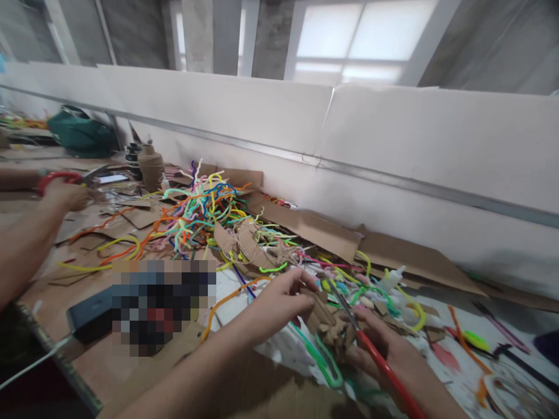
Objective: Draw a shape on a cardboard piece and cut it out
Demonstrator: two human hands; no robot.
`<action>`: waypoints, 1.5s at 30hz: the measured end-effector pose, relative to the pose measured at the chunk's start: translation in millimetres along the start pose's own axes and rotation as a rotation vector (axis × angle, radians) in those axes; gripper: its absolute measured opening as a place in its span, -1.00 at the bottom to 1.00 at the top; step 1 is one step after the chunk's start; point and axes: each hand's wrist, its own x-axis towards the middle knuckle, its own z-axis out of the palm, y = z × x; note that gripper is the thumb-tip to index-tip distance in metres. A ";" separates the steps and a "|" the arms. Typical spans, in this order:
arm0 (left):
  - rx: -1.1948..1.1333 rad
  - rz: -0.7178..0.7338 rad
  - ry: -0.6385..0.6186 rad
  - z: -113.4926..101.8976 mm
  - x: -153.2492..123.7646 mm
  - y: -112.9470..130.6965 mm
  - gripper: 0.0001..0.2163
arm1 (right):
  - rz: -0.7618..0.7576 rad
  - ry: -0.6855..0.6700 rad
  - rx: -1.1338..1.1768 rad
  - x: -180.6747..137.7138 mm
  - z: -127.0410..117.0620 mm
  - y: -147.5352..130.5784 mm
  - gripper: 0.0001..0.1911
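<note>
My left hand pinches a small brown cardboard piece low in the middle of the view. My right hand is closed round red-handled scissors, whose blades point up and away over the cardboard. A green pipe cleaner curls on the table under both hands.
A tangle of coloured pipe cleaners and cardboard scraps covers the table. A twine spool stands at the back left. At the left, another person's hand holds red scissors. A black box lies nearby. A white wall panel runs behind.
</note>
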 end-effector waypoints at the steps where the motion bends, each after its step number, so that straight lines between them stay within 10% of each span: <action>1: 0.020 0.009 0.008 0.5 -0.4 0.3 -0.77 | 0.007 0.009 -0.048 -1.1 1.3 -4.4 -0.36; 8: 0.105 0.042 -0.005 -1.6 0.9 -4.9 -0.60 | -0.076 -0.163 -0.285 -20.3 16.6 -31.7 -0.29; 16: 0.165 0.095 -0.069 1.6 1.7 -22.1 -0.49 | -0.102 -0.003 -0.686 -27.4 7.7 -28.5 -0.69; 27: 0.004 -0.087 -0.207 16.8 -3.6 -21.1 -0.52 | -0.090 -0.042 0.393 -8.4 -3.3 -43.6 -0.60; 39: 0.067 -0.099 -0.070 14.3 -1.3 -16.2 -0.57 | -0.168 0.215 0.341 -5.6 4.8 -29.4 -0.69; 45: 0.026 -0.107 -0.075 12.4 1.5 -22.2 -0.54 | -0.087 0.084 0.541 -3.7 5.0 -30.6 -0.67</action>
